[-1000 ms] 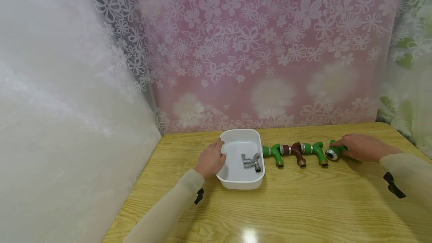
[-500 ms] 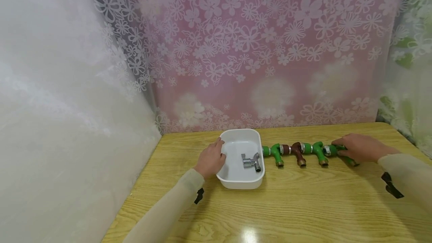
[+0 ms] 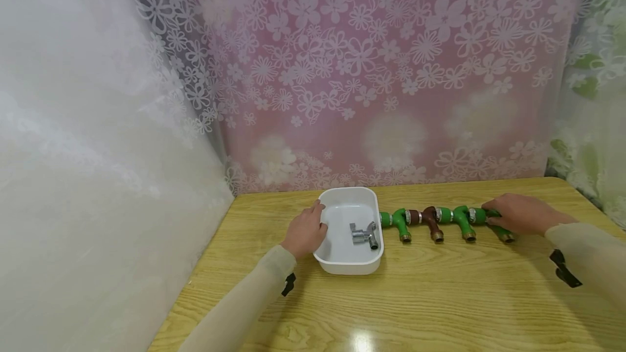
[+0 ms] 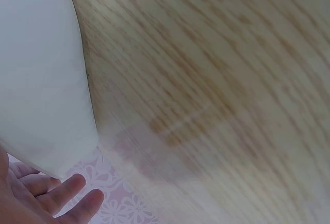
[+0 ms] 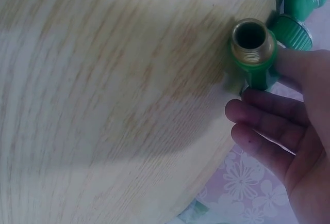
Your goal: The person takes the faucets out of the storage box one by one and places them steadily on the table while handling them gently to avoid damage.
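In the head view, my left hand (image 3: 305,231) holds the left rim of a white plastic basin (image 3: 348,269), with the thumb over the rim. The left wrist view shows its fingers beside the outer wall of the basin (image 4: 41,69). A chrome tap (image 3: 362,234) lies inside. My right hand (image 3: 520,214) pinches a green tap (image 3: 501,227) at the right end of a row. In the right wrist view this green tap (image 5: 260,74) points its threaded brass outlet at the camera; the thumb and index finger are on its body, partly hidden. The other fingers extend loosely.
Left of the held tap stand a green tap (image 3: 462,221), a dark red tap (image 3: 431,223) and another green tap (image 3: 400,223) close to the basin. They line up on the wooden table (image 3: 415,303). A pink floral curtain (image 3: 391,80) hangs behind the table.
My right hand has turned the green tap from facing the camera into line with the others, its outlet now pointing forward and down like theirs. The left hand and basin have stayed still.
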A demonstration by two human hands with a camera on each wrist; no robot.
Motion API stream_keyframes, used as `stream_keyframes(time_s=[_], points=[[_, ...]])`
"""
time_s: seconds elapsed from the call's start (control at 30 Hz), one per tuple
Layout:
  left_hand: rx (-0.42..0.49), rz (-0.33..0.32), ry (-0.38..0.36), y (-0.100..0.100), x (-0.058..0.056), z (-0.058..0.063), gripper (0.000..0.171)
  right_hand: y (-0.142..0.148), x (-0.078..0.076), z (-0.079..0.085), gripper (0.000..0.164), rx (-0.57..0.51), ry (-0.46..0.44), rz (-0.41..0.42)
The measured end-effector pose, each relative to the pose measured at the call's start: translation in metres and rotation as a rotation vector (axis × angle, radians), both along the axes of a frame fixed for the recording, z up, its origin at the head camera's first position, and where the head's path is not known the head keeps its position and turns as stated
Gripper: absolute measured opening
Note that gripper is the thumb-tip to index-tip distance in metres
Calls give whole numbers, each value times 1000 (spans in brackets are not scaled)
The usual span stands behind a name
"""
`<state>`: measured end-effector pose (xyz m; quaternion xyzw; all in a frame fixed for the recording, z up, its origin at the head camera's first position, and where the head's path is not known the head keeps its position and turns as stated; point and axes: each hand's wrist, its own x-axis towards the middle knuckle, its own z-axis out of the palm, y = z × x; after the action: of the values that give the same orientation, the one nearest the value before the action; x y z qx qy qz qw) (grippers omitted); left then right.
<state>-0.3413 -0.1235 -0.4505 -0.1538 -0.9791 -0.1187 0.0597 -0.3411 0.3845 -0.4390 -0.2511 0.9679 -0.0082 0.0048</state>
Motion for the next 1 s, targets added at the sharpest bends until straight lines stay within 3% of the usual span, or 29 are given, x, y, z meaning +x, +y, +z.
stream_keyframes(time_s=[0.77, 1.0], points=[[1, -15, -1, -3, 4, 1, 50, -3, 10, 1, 46, -9, -27, -89], [-5, -14, -1, -3, 4, 2, 50, -12, 14, 8, 42, 11, 67, -68]])
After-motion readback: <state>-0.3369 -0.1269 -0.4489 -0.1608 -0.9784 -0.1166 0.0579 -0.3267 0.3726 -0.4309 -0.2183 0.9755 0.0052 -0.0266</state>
